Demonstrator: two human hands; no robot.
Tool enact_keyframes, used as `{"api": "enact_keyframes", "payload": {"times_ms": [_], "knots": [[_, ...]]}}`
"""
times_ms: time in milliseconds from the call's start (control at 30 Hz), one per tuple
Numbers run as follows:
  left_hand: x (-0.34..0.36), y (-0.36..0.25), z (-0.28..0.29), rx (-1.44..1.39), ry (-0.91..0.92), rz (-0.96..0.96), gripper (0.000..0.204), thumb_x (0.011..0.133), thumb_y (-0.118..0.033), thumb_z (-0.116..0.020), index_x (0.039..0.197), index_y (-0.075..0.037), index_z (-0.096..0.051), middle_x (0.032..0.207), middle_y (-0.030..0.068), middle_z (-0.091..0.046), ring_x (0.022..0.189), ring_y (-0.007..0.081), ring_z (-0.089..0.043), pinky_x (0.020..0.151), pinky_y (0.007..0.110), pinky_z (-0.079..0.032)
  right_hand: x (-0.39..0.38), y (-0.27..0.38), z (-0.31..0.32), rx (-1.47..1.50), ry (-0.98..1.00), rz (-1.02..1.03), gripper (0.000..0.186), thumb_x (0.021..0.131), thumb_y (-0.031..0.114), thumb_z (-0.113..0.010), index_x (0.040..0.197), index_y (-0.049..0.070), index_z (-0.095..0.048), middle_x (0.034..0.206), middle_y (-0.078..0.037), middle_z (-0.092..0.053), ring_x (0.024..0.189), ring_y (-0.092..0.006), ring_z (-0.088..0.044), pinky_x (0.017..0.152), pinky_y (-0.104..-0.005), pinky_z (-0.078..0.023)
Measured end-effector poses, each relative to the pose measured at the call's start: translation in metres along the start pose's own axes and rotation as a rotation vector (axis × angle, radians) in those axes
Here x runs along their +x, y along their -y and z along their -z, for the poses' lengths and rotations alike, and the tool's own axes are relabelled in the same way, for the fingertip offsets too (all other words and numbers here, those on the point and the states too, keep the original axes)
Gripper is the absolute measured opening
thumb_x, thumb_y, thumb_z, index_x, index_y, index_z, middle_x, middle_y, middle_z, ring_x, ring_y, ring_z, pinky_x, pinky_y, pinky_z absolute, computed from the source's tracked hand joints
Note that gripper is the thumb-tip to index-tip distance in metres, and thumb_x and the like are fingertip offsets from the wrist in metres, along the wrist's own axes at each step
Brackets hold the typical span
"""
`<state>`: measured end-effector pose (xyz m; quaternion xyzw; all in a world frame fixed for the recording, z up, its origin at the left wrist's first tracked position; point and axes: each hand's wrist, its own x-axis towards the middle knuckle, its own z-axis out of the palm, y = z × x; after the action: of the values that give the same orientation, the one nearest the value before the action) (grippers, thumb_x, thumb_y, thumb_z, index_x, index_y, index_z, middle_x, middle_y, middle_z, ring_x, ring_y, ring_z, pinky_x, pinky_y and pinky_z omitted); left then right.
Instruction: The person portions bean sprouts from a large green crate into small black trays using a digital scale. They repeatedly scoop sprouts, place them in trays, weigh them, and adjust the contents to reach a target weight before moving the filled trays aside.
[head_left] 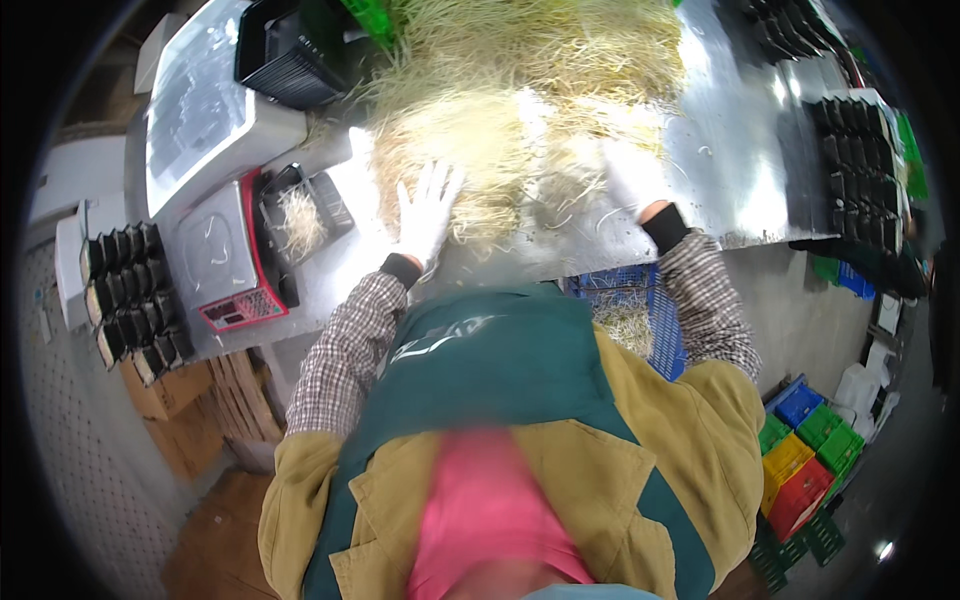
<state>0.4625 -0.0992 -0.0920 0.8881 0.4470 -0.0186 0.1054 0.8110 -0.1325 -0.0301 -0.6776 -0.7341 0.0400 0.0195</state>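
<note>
A broad heap of pale yellow, thin sprout-like strands (480, 80) covers the middle of the shiny metal table (720, 140). My left hand (428, 212), in a white glove, rests at the heap's near left edge, its fingers spread and touching the strands. On the heap's right side is my white-gloved right hand (632, 178). Glare and blur hide its fingers, so I cannot make out whether it holds any strands. Left of my left hand, a small black tray (270, 215) with a clump of strands in it sits beside a red-and-silver scale (215, 250).
A white bin (270, 130) and nested black trays (285, 60) stand at the back left. More black trays line the far left (130, 290) and the right end (860, 165). Below the table's near edge is a blue crate (665, 325) with strands; coloured crates (800, 480) stand lower right.
</note>
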Motion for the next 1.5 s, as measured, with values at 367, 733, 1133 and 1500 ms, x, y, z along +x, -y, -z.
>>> {"api": "enact_keyframes", "payload": {"times_ms": [367,733,1133,1500], "knots": [[-0.002,0.006,0.070,-0.060,0.024,-0.018,0.088,0.082,-0.014,-0.067,0.156,-0.019,-0.020,0.160,0.0151,-0.020,0.148,0.0355,-0.020,0.114,0.068,-0.015,0.042,0.061,0.006,0.185,-0.259,0.082,0.047,0.079,0.018,-0.074,0.123,0.009,-0.059,0.115,-0.015,-0.066,0.107,-0.0326,-0.062,0.093,-0.0413,-0.049],[-0.054,0.011,-0.041,-2.289,-0.280,0.978,0.034,0.094,-0.027,-0.067,0.118,-0.005,-0.061,0.116,0.0088,-0.066,0.107,0.0226,-0.061,0.092,0.038,-0.049,0.146,0.187,-0.035,0.242,0.397,0.119,0.116,0.061,0.061,-0.082,0.144,-0.004,-0.033,0.122,-0.023,-0.061,0.111,-0.0352,-0.061,0.094,-0.0427,-0.050],[0.044,0.027,0.017,-1.667,-0.261,0.614,0.057,0.082,0.017,-0.045,0.136,-0.002,-0.054,0.129,0.0128,-0.063,0.116,0.0232,-0.059,0.100,0.029,-0.044,0.196,0.133,-0.053,0.734,0.390,-0.058,0.081,0.080,0.053,-0.069,0.134,-0.004,-0.052,0.121,-0.029,-0.063,0.113,-0.0362,-0.062,0.099,-0.0417,-0.047],[-0.070,0.078,-0.028,-1.914,-0.333,0.804,0.037,0.097,-0.016,-0.061,0.129,0.002,-0.058,0.121,0.0080,-0.066,0.113,0.0153,-0.061,0.099,0.030,-0.048,0.168,0.068,-0.076,0.665,0.369,0.047,0.091,0.088,0.052,-0.065,0.144,-0.012,-0.031,0.136,-0.034,-0.050,0.128,-0.0396,-0.051,0.106,-0.0393,-0.042]]}}
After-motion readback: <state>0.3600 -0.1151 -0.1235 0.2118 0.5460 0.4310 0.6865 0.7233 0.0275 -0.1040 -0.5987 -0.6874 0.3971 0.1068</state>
